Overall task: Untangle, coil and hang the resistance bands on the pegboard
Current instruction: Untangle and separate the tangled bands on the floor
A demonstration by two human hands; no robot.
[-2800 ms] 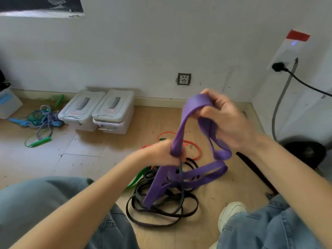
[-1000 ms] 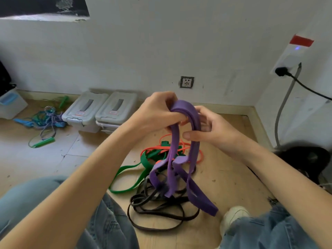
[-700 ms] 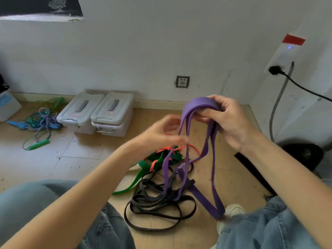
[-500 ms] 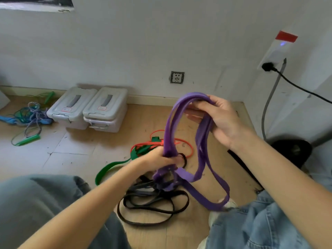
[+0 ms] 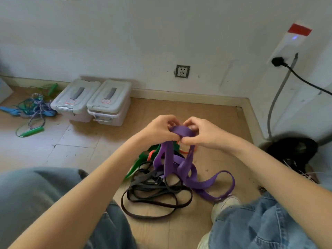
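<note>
Both hands have come together since half a second ago, when the left hand (image 5: 161,129) was low on the hanging strands; now it sits level with the right hand (image 5: 201,134), and each pinches one side of a short loop at the top of the wide purple rubber resistance band (image 5: 168,164), thumbs and fingertips curled round the strap. Holding it that way, close and high, looks like gathering a turn of the coil while the rest drops free. Below the hands several purple strands hang to the wooden floor (image 5: 215,115) and one long loop trails out toward the white shoe (image 5: 223,206) on the right.

The hanging strands lie on the thin black rubber band (image 5: 154,198), which sprawls in loose loops, with a green flat band (image 5: 138,163) and an orange band (image 5: 150,155) just behind it. These seem to cross the purple one, so it may snag as it is drawn up.

Farther off, two grey lidded plastic boxes (image 5: 93,100) stand against the wall, a heap of skipping ropes (image 5: 34,108) to their left. No pegboard is in view
</note>
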